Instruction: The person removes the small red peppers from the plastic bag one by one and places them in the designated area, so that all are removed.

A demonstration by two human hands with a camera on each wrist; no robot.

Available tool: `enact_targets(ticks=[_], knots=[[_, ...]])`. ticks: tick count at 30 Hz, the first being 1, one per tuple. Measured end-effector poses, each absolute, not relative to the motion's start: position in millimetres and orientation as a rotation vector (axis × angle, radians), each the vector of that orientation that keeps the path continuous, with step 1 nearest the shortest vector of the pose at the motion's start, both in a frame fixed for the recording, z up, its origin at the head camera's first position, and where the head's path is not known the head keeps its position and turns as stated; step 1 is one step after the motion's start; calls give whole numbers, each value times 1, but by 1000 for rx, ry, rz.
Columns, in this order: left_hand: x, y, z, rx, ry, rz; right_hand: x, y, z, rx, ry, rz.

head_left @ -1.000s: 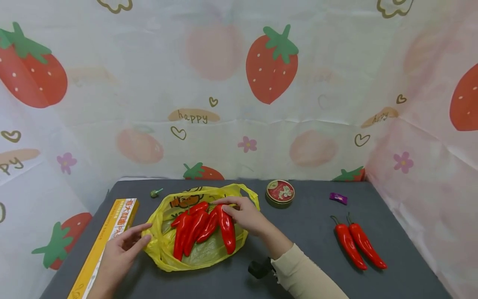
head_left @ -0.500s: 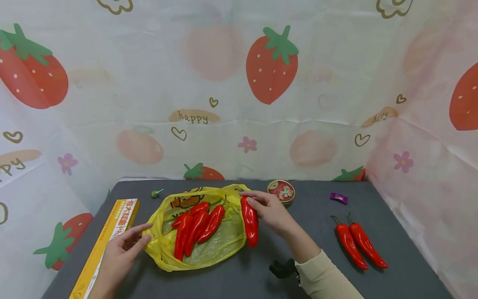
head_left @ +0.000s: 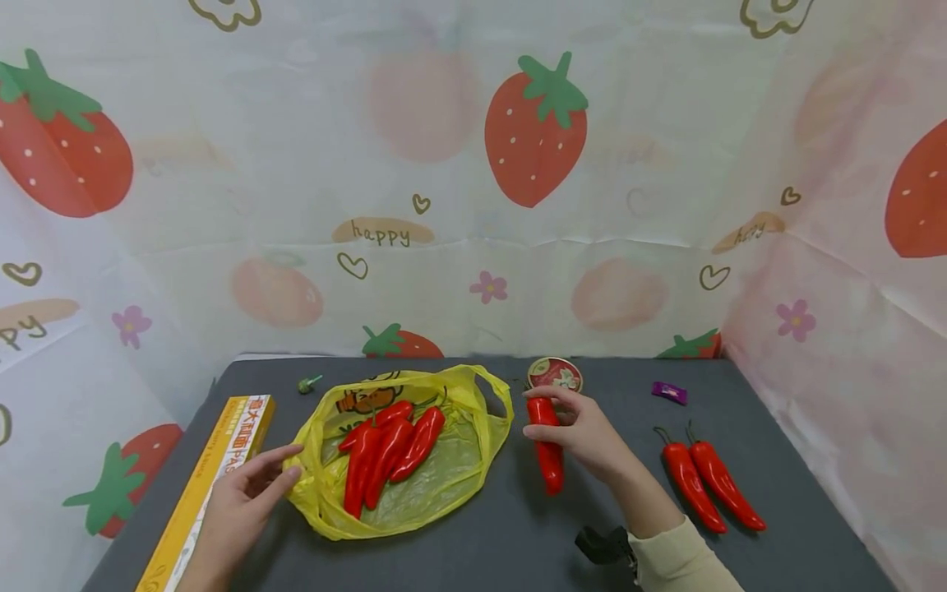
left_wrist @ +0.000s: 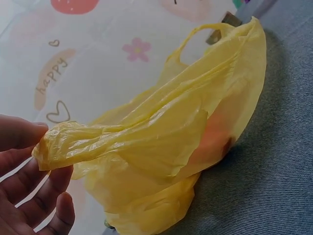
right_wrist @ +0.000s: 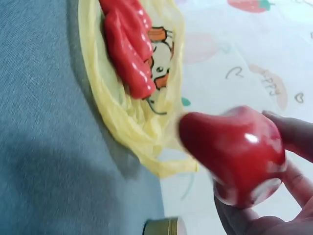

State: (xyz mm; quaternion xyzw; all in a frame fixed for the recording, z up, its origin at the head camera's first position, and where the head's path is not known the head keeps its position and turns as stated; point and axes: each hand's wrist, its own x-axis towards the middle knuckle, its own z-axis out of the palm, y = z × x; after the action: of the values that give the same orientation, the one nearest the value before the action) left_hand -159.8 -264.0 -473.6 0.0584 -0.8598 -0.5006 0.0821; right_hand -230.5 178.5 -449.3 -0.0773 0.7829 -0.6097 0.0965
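A yellow plastic bag [head_left: 466,485] lies open on the dark table, with several red chili peppers [head_left: 418,444] inside it. My left hand [head_left: 240,501] pinches the bag's left edge; the left wrist view shows the gathered plastic [left_wrist: 73,144] between thumb and fingers. To the right of the bag, my right hand [head_left: 592,432] holds one red chili pepper [head_left: 549,464] by its upper end, tip hanging down. In the right wrist view that pepper [right_wrist: 234,147] sits between the thumb and fingers, slightly blurred.
Two more red chili peppers [head_left: 706,485] lie side by side at the right. A round red tin [head_left: 555,372] stands behind my right hand, partly covered. Also there are a small purple packet [head_left: 669,392], a yellow box [head_left: 214,477] at the left and a small green item [head_left: 308,384].
My right hand has lifted a chili pepper out of the bag and carried it rightward, past the bag's right edge. My left hand keeps its place on the bag.
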Motion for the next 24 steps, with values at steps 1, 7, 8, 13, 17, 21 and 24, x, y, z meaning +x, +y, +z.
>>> enact_targets(ticks=[1,7,8,13,17,21,24], knots=[[-160,-264,-474,178,-2570,-1493,-229,181,-450,-227,2321,-1809],[-159,-265,-471,209,-2575,-1467,-225,196,-450,-409,2219,-1851],[-159,-265,-471,201,-2578,-1467,-225,198,-451,-439,2185,-1850],[-159,-265,-471,191,-2583,-1468,-220,205,-453,-418,2050,-1862],[-159,-265,-471,195,-2568,-1517,-219,214,-458,-367,1967,-1946],[-159,-265,-473,176,-2550,-1554,-219,226,-462,-407,2001,-1915],[-159,-264,-474,169,-2547,-1554,-217,233,-464,-412,2161,-1800]])
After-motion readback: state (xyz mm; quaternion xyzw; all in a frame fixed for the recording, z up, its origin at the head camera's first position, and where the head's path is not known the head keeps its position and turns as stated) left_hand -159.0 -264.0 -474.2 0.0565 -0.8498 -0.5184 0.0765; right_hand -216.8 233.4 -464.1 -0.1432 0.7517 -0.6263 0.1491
